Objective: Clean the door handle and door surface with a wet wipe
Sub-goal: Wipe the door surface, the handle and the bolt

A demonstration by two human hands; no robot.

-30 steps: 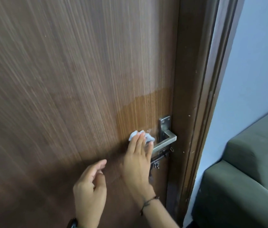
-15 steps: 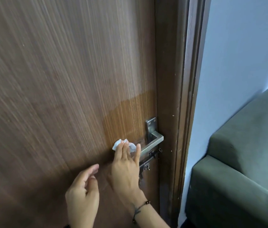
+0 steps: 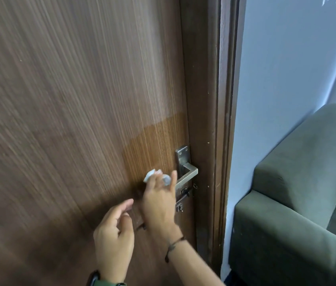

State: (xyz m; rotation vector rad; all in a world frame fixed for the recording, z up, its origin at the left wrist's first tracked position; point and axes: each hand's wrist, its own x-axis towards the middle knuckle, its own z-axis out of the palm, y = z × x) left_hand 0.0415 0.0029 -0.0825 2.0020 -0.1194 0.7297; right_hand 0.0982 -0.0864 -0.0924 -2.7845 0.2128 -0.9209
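The view has swung left; right hand (image 3: pixel 159 201) fingers press the wipe (image 3: pixel 152 175) flat on the door (image 3: pixel 70 120).

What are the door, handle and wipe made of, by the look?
Door: wood or wood-look laminate, matte, with fine vertical grain lines; which one is unclear. Handle: brushed metal, probably steel, grey satin sheen, screwed plate. Wipe: thin white nonwoven sheet, crumpled under the right hand.

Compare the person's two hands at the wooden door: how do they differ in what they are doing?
The right hand presses a white wet wipe against the brown wooden door beside the silver metal lever handle; the left hand holds nothing. The right hand's fingers are extended; the left's are loosely curled. Both wrists wear bands.
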